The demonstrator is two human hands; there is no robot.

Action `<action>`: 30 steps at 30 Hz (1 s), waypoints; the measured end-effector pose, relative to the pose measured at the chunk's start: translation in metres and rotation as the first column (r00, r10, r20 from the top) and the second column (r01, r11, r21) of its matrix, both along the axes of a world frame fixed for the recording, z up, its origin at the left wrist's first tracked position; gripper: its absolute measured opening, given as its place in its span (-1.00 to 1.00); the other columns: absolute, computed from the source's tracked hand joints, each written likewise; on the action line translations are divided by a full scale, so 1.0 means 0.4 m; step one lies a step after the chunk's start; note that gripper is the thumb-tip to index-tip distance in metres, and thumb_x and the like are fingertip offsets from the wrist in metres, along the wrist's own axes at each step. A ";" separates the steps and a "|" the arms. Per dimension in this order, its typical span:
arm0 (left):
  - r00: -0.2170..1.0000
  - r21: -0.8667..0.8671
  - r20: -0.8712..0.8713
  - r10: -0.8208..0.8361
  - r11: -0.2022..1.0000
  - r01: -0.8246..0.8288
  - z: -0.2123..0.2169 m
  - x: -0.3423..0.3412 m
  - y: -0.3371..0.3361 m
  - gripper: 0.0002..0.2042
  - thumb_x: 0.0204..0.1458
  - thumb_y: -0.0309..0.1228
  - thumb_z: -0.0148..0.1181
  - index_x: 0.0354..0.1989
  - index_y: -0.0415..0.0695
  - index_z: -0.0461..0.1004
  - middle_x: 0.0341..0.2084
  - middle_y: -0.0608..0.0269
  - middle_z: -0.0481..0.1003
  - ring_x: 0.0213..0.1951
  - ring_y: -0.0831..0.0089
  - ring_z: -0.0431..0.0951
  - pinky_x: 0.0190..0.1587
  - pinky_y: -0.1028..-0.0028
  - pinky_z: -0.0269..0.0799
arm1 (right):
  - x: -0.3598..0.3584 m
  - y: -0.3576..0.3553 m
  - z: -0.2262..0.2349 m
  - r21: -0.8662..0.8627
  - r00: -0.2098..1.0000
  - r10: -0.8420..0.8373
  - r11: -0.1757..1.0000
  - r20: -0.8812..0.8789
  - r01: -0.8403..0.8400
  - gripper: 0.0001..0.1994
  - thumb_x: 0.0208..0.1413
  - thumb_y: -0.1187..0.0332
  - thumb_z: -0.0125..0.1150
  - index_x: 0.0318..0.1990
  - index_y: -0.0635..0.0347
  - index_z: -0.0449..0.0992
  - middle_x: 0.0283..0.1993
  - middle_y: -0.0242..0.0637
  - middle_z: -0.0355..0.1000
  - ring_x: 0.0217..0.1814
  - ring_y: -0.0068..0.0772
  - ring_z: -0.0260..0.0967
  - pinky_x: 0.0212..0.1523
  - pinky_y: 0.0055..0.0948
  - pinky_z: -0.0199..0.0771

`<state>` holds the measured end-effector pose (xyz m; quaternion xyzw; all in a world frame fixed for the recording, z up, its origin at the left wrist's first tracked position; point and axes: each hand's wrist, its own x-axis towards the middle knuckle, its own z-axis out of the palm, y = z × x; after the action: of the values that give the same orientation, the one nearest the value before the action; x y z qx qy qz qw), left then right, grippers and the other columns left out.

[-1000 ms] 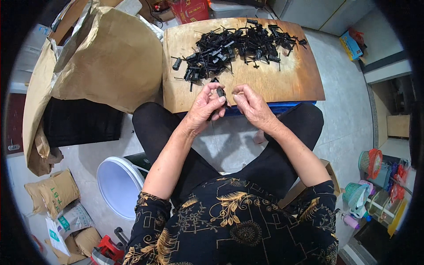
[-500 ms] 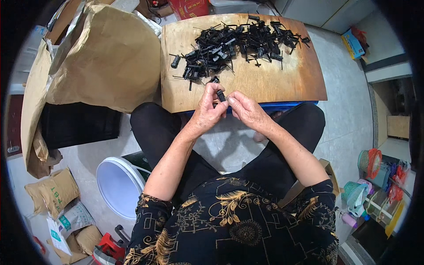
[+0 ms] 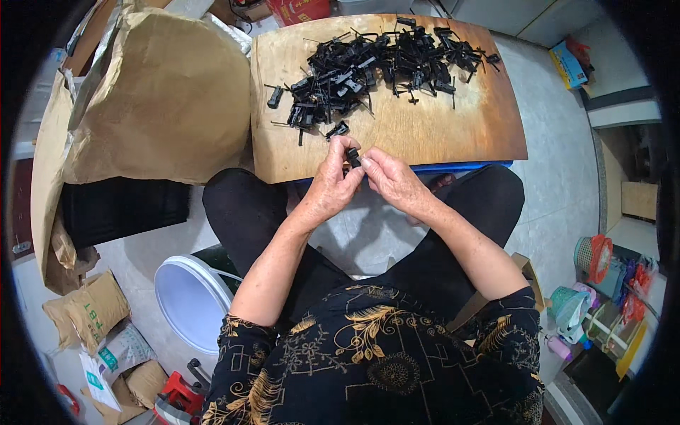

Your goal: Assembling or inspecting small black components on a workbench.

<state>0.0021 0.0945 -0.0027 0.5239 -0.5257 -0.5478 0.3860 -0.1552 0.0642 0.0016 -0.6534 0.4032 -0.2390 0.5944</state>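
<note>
A seated person's left hand point(image 3: 333, 185) and right hand point(image 3: 394, 180) meet just off the near edge of a low wooden bench point(image 3: 453, 131), with a small black plastic part point(image 3: 353, 157) pinched between them. The fingers of both hands are drawn in narrow around the piece, thumbs and forefingers closed on it from either side; whether it is one piece or two being pressed together is too small to tell. The part sits at about 6 o'clock from the heap of black plastic clips point(image 3: 382, 67), which spreads across the far half of the bench from 10 to 2 o'clock. A lone stray clip point(image 3: 274, 96) lies at the heap's 9 o'clock side, apart from the rest.

By the look of it, the step in hand is working a single clip by fingertip, fitting or checking it, with most of the heap untouched. The next move would call for a steady two-handed pinch to finish the piece, then somewhere to drop it and a reach forward to the heap for another.

A large brown paper sack point(image 3: 159, 99) leans beside the bench at 9 o'clock, and a white plastic bucket point(image 3: 188, 301) stands on the floor by the person's left knee, at 7 o'clock from the hands.
</note>
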 end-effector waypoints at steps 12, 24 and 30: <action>0.947 -0.277 0.266 0.182 0.955 -0.106 -0.039 -0.014 -0.006 -0.73 0.01 -0.59 0.05 -0.15 -0.16 0.15 -0.42 0.28 0.29 -0.45 0.56 0.36 -0.45 0.55 0.34 | 0.033 -0.010 -0.044 -0.214 0.997 -0.072 0.975 -0.035 0.063 -0.80 0.23 0.30 -0.14 -0.35 0.24 0.28 -0.62 -0.36 0.18 -0.56 -0.53 0.15 -0.51 -0.46 0.22; 0.647 0.294 -0.651 0.397 0.918 -0.268 0.044 0.036 -0.034 -0.70 0.03 -0.56 0.00 -0.06 -0.07 0.16 -0.40 0.17 0.39 -0.59 0.56 0.36 -0.68 0.70 0.18 | 0.026 -0.020 -0.010 0.244 0.974 -0.149 0.964 0.168 0.106 -0.83 0.20 0.36 -0.07 -0.19 0.29 0.31 -0.46 -0.29 0.39 -0.53 -0.55 0.32 -0.59 -0.61 0.30; 0.601 0.330 -0.709 0.370 0.927 -0.181 0.026 0.035 -0.015 -0.71 0.11 -0.49 -0.08 0.03 -0.08 0.22 -0.39 0.16 0.40 -0.58 0.55 0.37 -0.67 0.68 0.18 | -0.004 -0.023 -0.007 0.201 0.960 -0.105 0.978 0.259 0.052 -0.87 0.18 0.39 -0.02 -0.22 0.26 0.32 -0.43 -0.36 0.39 -0.65 -0.75 0.19 -0.67 -0.76 0.19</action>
<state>0.0163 0.0886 0.0077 0.3607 -0.1620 -0.7048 0.5890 -0.1568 0.0552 -0.0011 -0.5381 0.3659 -0.3088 0.6937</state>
